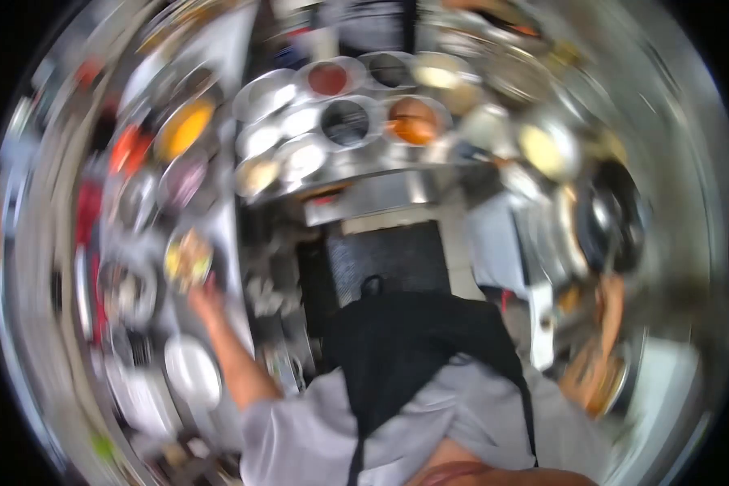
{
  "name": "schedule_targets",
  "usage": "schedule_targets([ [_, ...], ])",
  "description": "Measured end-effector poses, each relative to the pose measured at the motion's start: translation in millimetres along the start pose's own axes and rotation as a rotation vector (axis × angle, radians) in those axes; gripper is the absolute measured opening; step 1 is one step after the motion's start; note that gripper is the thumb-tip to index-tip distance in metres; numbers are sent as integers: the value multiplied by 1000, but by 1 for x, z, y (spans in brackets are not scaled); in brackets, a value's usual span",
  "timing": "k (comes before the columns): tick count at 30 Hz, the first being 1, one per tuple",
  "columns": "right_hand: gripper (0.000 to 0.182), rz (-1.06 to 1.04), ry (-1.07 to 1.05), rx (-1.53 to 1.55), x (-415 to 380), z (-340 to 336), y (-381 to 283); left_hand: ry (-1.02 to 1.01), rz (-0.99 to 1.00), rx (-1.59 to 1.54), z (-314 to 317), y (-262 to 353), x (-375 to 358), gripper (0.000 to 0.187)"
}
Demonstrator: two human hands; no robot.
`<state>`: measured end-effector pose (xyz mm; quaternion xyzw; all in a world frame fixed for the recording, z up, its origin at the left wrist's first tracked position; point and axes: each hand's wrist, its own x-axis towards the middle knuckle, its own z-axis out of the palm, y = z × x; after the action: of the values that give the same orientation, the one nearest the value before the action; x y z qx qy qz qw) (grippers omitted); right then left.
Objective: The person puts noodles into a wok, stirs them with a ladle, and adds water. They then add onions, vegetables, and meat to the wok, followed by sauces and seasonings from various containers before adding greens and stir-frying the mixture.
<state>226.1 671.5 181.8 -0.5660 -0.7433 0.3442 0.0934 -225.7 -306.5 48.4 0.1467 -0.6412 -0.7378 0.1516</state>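
At the left counter, my left hand [202, 295] is closed on the near rim of a small bowl [172, 279]. Chopped food in yellow and pinkish-brown tones [190, 253] fills it. On the right, my right hand [611, 290] reaches forward, its fingers wrapped round the handle of a black wok [599, 212]. The wok is tilted toward the right side. Motion blur smears both hands and the finer details of the food.
Metal containers of red sauce [328, 78], dark liquid [345, 122] and orange sauce [413, 121] stand ahead. A bowl of yellow food [188, 128] and a white dish [193, 373] are on the left counter [227, 174]. A black mat [397, 259] lies on the floor.
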Motion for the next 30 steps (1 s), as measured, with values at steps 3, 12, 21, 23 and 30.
schedule_targets([
  [3, 19, -99, 125, 372, -50, -10, -28, 1, -46, -92, 17, 37, -31, 52],
  [12, 32, 175, 252, -199, 35, -24, -24, -226, -117, -102, 171, 126, -108, 24],
  [21, 24, -97, -46, 104, -75, -43, -59, -606, -301, -25, 408, 138, -192, 21],
  [23, 25, -89, -121, 311, -92, -37, -43, -644, -376, 16, 462, 136, -219, 23],
  [30, 24, 62, 108, 101, -61, -19, -29, -1078, -535, -99, 635, 125, -316, 35],
])
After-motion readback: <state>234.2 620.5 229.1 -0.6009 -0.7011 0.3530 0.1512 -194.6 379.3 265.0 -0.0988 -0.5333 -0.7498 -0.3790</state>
